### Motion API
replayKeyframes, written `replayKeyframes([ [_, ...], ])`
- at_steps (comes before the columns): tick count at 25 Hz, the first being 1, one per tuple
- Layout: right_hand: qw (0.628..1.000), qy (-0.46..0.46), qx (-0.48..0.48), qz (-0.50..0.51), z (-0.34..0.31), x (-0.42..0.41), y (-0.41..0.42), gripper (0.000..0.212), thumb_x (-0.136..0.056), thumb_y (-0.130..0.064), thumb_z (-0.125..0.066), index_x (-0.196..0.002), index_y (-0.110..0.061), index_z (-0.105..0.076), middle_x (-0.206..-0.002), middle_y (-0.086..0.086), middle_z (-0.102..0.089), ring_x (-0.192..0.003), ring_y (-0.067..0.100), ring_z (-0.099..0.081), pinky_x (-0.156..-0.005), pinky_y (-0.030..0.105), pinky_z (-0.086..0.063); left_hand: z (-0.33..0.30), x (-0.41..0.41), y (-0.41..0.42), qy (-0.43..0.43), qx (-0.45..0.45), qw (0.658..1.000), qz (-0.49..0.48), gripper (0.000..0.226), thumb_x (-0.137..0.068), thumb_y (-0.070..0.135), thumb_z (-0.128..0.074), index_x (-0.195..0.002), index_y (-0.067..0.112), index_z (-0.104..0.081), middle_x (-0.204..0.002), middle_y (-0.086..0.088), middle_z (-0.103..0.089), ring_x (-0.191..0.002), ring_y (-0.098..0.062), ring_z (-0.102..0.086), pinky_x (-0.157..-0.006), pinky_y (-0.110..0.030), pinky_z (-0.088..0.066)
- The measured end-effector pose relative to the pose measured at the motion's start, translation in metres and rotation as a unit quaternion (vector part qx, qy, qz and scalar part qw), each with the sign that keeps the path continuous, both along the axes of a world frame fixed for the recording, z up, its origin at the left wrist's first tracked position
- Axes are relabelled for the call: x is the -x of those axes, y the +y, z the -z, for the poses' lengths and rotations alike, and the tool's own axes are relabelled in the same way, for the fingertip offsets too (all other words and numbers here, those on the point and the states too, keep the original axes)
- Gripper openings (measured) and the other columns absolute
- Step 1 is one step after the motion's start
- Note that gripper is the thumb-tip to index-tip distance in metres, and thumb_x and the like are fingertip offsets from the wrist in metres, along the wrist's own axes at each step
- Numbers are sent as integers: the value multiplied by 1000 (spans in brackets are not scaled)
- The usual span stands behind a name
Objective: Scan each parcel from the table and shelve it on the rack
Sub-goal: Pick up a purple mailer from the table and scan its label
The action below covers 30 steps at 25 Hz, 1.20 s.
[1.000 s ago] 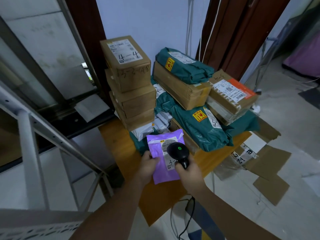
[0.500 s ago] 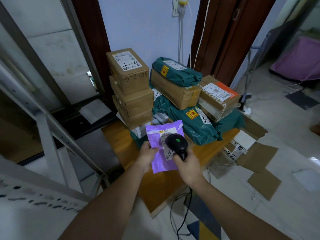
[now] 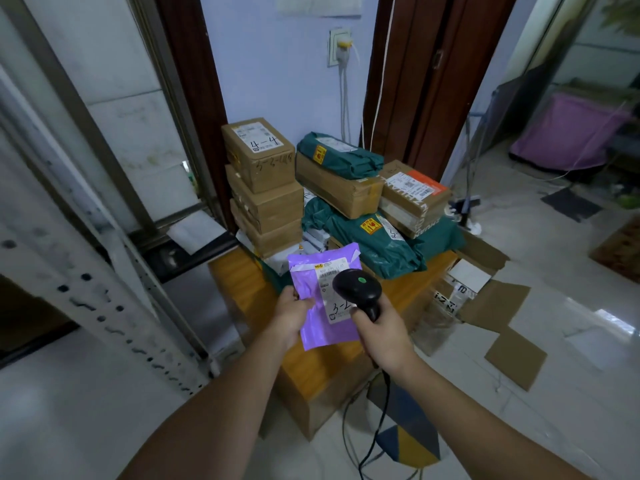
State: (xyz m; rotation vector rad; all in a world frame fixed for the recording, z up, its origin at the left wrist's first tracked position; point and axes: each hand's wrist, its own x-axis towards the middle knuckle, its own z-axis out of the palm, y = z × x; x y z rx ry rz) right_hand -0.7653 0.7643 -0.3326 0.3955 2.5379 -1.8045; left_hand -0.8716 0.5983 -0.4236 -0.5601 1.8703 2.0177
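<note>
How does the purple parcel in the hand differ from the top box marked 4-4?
The purple parcel is a flat soft bag; the 4-4 box is stiff brown cardboard. The left hand holds the parcel in the air; the box rests on a stack. Both carry white labels with handwriting.
</note>
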Motion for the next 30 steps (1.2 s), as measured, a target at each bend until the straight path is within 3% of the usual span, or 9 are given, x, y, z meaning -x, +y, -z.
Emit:
replayKeyframes([
  [3, 1000, 11, -10, -5, -22, -42, -5, 29, -89, -28, -64, -117, -31, -57, -101, 2, -72, -95, 18, -67, -83, 38, -54, -30, -35, -12, 17, 13, 1000, 10, 28, -94, 1, -69, -112, 18, -55, -119, -10, -69, -108, -33, -70, -92, -56, -60],
  [6, 999, 32, -1, 3, -52, -95, -18, 25, -91, -25, -64, -115, -29, -60, -83, -5, -69, -74, 14, -62, -69, 30, -47, -69, -79, -33, 48, 33, 998, 16, 37, -96, 1, -67, -123, 17, -48, -123, -10, -66, -109, -31, -69, -94, -53, -59],
  [9, 998, 66, 5, -16, -82, -146, -35, 16, -92, -23, -65, -107, -27, -63, -65, -12, -61, -66, 8, -56, -66, 30, -44, -108, -130, -61, 82, 21, 996, 23, 35, -99, 0, -63, -126, 18, -49, -123, -7, -67, -107, -27, -70, -91, -49, -60],
  [12, 993, 111, -1, -41, -114, -180, -54, 12, -92, -19, -65, -102, -27, -65, -71, -8, -64, -70, 9, -58, -68, 30, -45, -139, -175, -88, 116, 5, 993, 8, 31, -98, -4, -61, -118, 19, -58, -122, -7, -73, -106, -28, -72, -93, -51, -59],
  [15, 984, 154, 2, -86, -142, -216, -78, 9, -92, -15, -64, -95, -24, -65, -82, 9, -69, -78, 20, -64, -73, 35, -50, -167, -233, -120, 144, -16, 989, -22, 39, -96, -8, -59, -125, 18, -62, -121, -10, -75, -108, -34, -74, -98, -57, -57],
  [17, 978, 170, 16, -122, -152, -239, -97, 8, -93, -13, -63, -94, -21, -65, -84, 13, -70, -77, 22, -65, -73, 36, -50, -179, -276, -144, 169, -35, 984, -50, 45, -95, -15, -55, -128, 15, -63, -119, -12, -77, -109, -36, -73, -99, -56, -56],
  [21, 960, 190, 24, -203, -167, -289, -156, 14, -93, -14, -64, -81, -22, -62, -53, -11, -56, -54, 7, -50, -58, 25, -39, -199, -367, -208, 197, -40, 972, -117, 44, -95, -17, -53, -127, 11, -63, -118, -13, -77, -110, -37, -72, -101, -54, -55],
  [26, 935, 172, 41, -308, -190, -369, -265, 14, -93, -11, -61, -80, -7, -58, -49, 7, -51, -40, 17, -49, -40, 24, -37, -222, -495, -329, 218, 0, 945, -243, 43, -93, -17, -52, -125, 10, -64, -113, -9, -79, -106, -35, -74, -99, -55, -57],
  [30, 906, 178, 74, -376, -216, -435, -360, 17, -95, -14, -58, -85, -1, -56, -51, 13, -50, -33, 15, -42, -38, 23, -33, -244, -605, -429, 236, 24, 915, -326, 43, -93, -15, -53, -128, 7, -62, -116, -14, -77, -108, -40, -73, -98, -57, -57],
])
